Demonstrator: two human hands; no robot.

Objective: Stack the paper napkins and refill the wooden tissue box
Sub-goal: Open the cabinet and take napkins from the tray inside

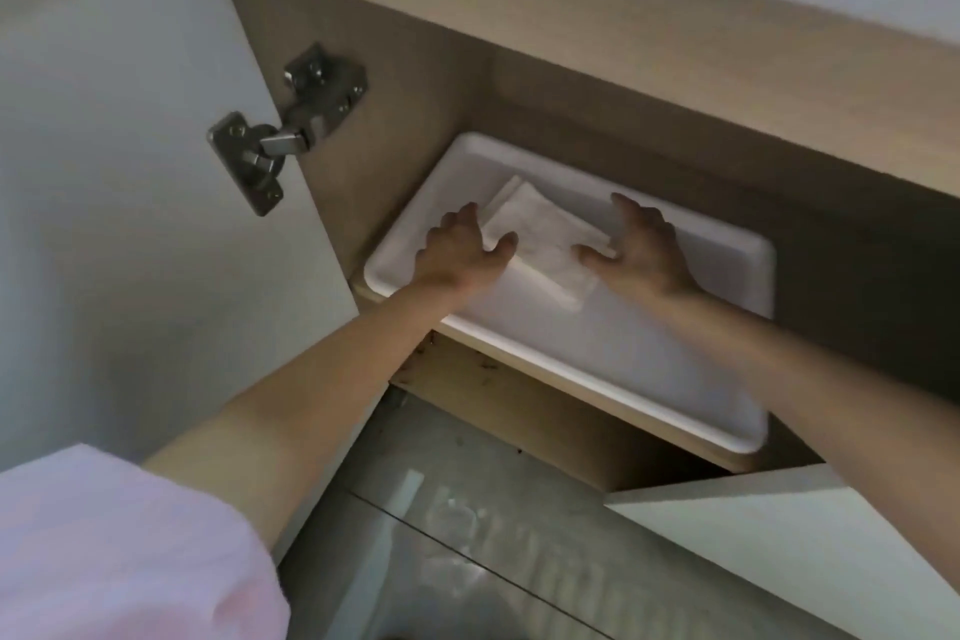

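Observation:
A small pile of white paper napkins (pixel 540 237) lies in a white tray (pixel 597 359) on a shelf inside an open wooden cabinet. My left hand (pixel 460 252) rests at the pile's left edge, thumb on the paper and fingers spread. At the pile's right edge, my right hand (pixel 641 250) has its fingers apart and its thumb touching the napkins. Neither hand has the pile lifted. No wooden tissue box is in view.
The white cabinet door (pixel 119 161) stands open at the left, with a metal hinge (pixel 288 130). A second white door (pixel 810 546) is at the lower right. The shelf's wooden front edge (pixel 519 405) lies under the tray, grey floor below.

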